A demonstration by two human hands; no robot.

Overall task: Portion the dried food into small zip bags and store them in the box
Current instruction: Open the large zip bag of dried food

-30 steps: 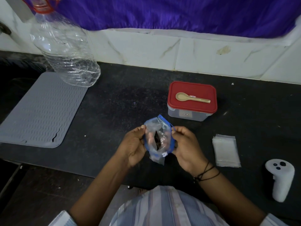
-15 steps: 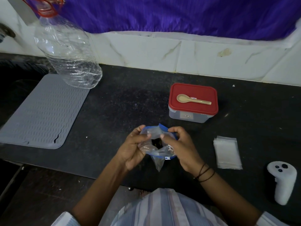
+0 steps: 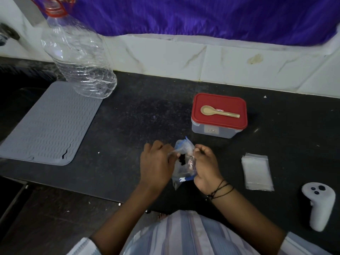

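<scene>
A clear zip bag with a blue seal strip [image 3: 184, 150] is held above the black counter, with dark dried food showing inside it. My left hand [image 3: 156, 162] pinches its left side and my right hand [image 3: 206, 162] pinches its right side, fingers curled on the plastic. Behind them stands a clear box with a red lid [image 3: 219, 124], shut, and a tan spoon [image 3: 219, 111] lies on the lid. A stack of small clear zip bags [image 3: 256, 171] lies flat to the right of my right hand.
A large crumpled clear plastic bottle [image 3: 77, 59] leans at the back left over a grey ribbed mat [image 3: 47, 124]. A white controller [image 3: 319, 205] lies at the front right. A white tiled wall and purple cloth [image 3: 202, 15] close the back.
Both hands have worked at the bag's mouth and twisted it; the bag now sits more crumpled between them. The view has also shifted slightly downward.
</scene>
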